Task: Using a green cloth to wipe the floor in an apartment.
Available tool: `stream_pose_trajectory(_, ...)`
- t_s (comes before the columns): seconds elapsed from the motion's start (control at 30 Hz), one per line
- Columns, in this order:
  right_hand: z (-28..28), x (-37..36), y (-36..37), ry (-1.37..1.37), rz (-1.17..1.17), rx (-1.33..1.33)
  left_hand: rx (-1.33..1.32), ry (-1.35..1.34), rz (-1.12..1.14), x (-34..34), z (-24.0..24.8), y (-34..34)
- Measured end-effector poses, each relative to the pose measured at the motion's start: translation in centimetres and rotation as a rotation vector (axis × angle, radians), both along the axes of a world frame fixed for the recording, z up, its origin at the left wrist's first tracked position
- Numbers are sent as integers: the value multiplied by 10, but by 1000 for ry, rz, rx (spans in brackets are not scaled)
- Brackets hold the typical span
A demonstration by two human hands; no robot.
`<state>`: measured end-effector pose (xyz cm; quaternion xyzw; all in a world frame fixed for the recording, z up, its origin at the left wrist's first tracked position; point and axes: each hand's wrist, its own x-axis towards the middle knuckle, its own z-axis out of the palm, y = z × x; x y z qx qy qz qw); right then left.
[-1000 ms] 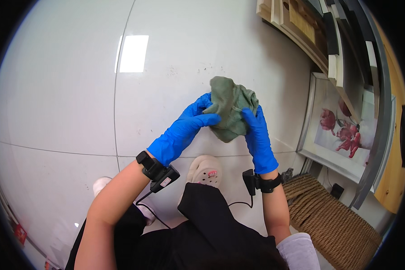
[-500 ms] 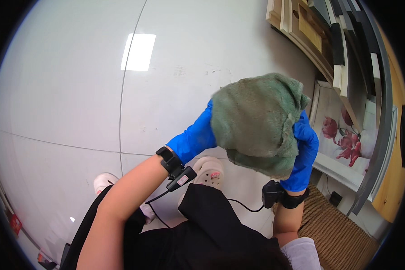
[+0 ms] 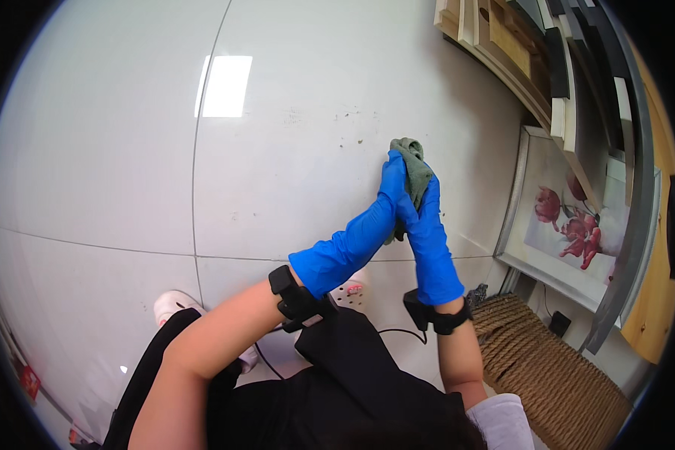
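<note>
Between my two palms a grey-green cloth (image 3: 414, 176) is squeezed into a narrow bundle, its folded top sticking out past the fingers. My left hand (image 3: 392, 191), in a blue rubber glove, presses on it from the left. From the right, my right hand (image 3: 426, 217), gloved the same way, presses against it, and the two hands nearly meet. Part of the cloth also shows dark below the hands. Black bands with small boxes sit on both wrists. The hands are held above the white tiled floor (image 3: 292, 187), where small dark specks lie beyond them.
Framed pictures and boards (image 3: 570, 97) lean stacked along the right, one a flower picture (image 3: 577, 217) in a pale frame. A brown woven rope seat (image 3: 547, 367) stands at lower right. My white clogs (image 3: 174, 304) are on the floor, and a black cable (image 3: 405, 331) hangs near my right wrist.
The cloth was spread out wide between my hands; now it is folded and pressed small. Both hands have come together, the right one moving left.
</note>
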<state>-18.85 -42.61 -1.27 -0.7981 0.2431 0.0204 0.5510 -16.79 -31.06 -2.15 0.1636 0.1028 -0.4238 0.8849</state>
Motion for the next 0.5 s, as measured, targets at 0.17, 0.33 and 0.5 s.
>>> stream_pose_trajectory(0.17,20,-8,-13,77,-250,816,113,-71,-126,15,17,30)
stream_pose_trajectory(0.33,5,-28,-51,125,-483,1245,367,-188,-212,23,-5,52)
stream_pose_trajectory(0.5,-7,-49,-61,6,-570,1300,519,-444,-485,14,-24,47)
